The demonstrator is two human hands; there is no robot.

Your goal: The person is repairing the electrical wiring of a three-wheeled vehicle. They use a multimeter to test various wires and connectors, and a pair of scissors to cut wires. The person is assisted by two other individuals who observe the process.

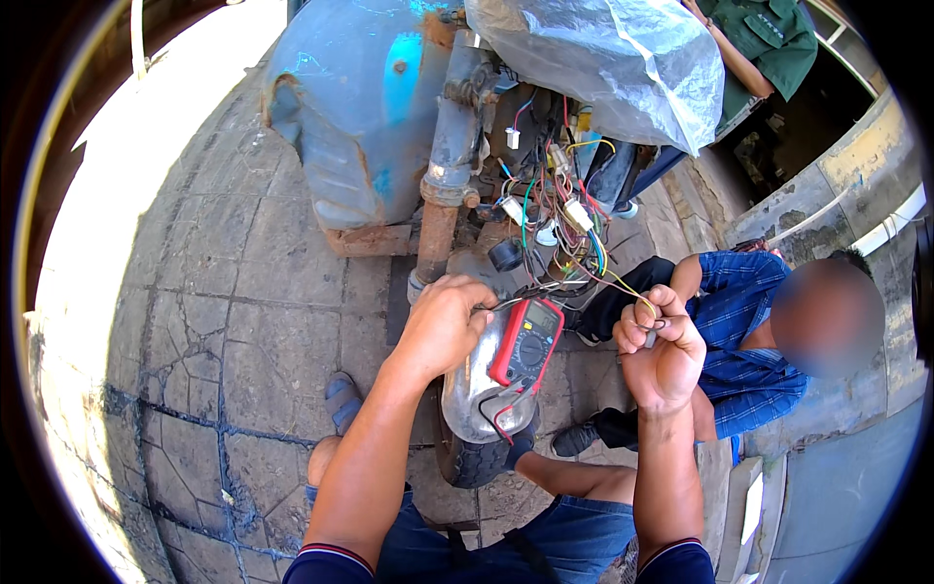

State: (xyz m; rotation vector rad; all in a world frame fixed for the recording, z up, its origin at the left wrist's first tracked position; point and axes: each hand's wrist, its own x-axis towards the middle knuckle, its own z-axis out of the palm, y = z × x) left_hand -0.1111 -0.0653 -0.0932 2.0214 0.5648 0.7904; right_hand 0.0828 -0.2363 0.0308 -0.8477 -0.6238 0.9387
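Observation:
My right hand point(666, 355) is raised at the right, its fingers pinched on the end of a thin yellow wire point(624, 285). That wire runs back to a tangle of coloured wires point(559, 219) with white plug connectors point(578, 215) at the front of a rusty blue vehicle. My left hand point(443, 326) is closed at the fingertips on a dark wire point(508, 303), beside the steering column. Between my hands, a red and grey multimeter point(528, 343) lies on the silver front mudguard point(474, 394). Its red and black leads point(503, 414) loop over the mudguard's lower end.
Below the mudguard is a black tyre point(472, 462). Clear plastic sheeting point(623, 58) covers the vehicle's upper part. Close at right sits a person in a blue checked shirt point(744, 292); another in a green shirt point(769, 44) stands beyond. Paving point(214, 321) spreads left.

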